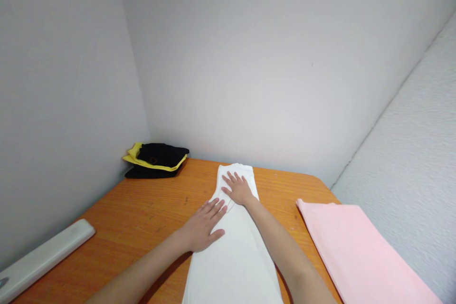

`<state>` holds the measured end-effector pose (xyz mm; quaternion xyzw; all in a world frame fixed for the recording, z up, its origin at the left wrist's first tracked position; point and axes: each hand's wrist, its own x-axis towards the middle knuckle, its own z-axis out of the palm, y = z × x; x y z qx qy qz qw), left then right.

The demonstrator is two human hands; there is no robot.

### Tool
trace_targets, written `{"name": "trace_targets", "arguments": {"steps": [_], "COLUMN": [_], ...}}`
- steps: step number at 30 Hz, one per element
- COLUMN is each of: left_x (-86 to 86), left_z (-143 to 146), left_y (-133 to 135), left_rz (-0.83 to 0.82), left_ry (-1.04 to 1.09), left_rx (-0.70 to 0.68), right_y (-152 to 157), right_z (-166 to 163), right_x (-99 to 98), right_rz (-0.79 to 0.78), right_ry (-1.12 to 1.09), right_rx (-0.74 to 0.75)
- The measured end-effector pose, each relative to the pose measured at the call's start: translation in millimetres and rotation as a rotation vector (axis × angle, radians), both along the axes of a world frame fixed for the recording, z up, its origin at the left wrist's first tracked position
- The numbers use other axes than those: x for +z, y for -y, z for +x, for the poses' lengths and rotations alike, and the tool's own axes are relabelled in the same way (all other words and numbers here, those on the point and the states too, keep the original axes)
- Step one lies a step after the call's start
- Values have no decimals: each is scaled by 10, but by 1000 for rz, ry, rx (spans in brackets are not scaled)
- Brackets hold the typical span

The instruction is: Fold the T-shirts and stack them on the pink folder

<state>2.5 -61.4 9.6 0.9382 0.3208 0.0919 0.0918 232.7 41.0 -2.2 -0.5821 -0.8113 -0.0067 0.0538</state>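
Note:
A white garment [233, 266] lies lengthwise on the table, folded into a long shape that narrows toward the far end. My left hand [204, 227] rests flat on its left edge, fingers spread and pointing to the far right. Farther along, my right hand [237, 189] lies palm down near the garment's far end, its fingers spread as well. Neither hand grips the cloth. A thin seam or fold line shows between the two hands. The garment's near end runs out of the picture at the bottom.
The wooden table [142, 218] meets walls at the back and sides. Folded black clothes [164, 154] with a yellow piece [133, 154] are stacked at the back left. Pink folded cloth [359, 247] lies at the right. A long white plastic object [50, 256] lies along the left edge.

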Motion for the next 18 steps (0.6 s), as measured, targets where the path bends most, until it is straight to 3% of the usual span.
{"name": "trace_targets", "arguments": {"steps": [5,9,13,18], "left_x": [17,58,244,415], "left_z": [41,-45,-400,-814], "left_y": [-55,2,290,1083], "left_rz": [-24,-2,11,-12], "left_ry": [-17,88,239,524], "left_rx": [-22,34,173,487], "right_y": [133,492,1289,2612], "right_z": [-73,-42,266,761], "right_x": [185,291,359,459], "right_rz": [11,66,170,243], "right_ry": [12,-66,-240,-507], "right_rx": [-11,-74,-102,-122]}}
